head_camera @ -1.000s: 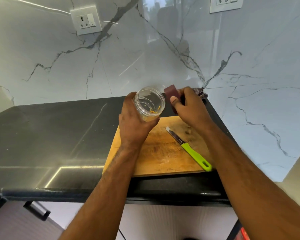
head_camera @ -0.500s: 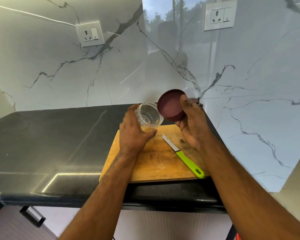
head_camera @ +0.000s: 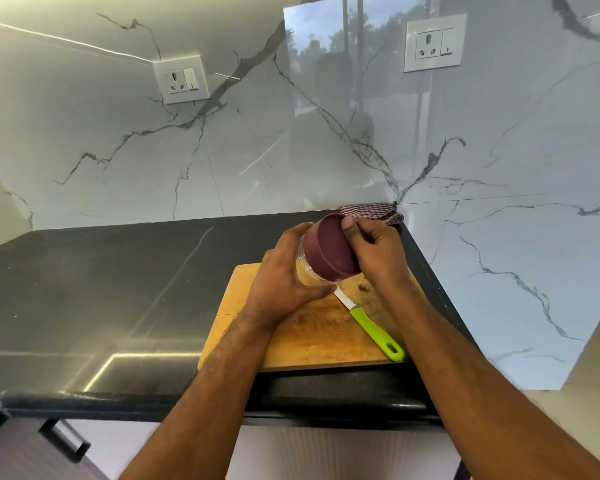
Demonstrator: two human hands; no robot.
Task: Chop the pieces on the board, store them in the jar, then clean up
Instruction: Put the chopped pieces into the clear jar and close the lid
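My left hand [head_camera: 281,275] grips a clear plastic jar [head_camera: 307,266], tilted on its side above the wooden cutting board [head_camera: 312,341]. A maroon lid [head_camera: 333,251] sits over the jar's mouth, and my right hand [head_camera: 374,247] holds it by the rim. The jar's contents are hidden behind the lid and my fingers. A knife with a lime-green handle [head_camera: 376,332] lies on the board, blade pointing toward the jar. One small brown piece [head_camera: 363,287] rests on the board under my right wrist.
The board lies at the right end of a black countertop [head_camera: 118,289], close to its front edge. A striped cloth [head_camera: 371,211] is bunched in the back corner against the marble wall. Two wall sockets [head_camera: 181,79] are above. A drawer handle [head_camera: 65,441] shows below.
My right hand brought the maroon lid from beside the open jar onto its mouth. The jar is now tilted further, and both hands sit lower over the board.
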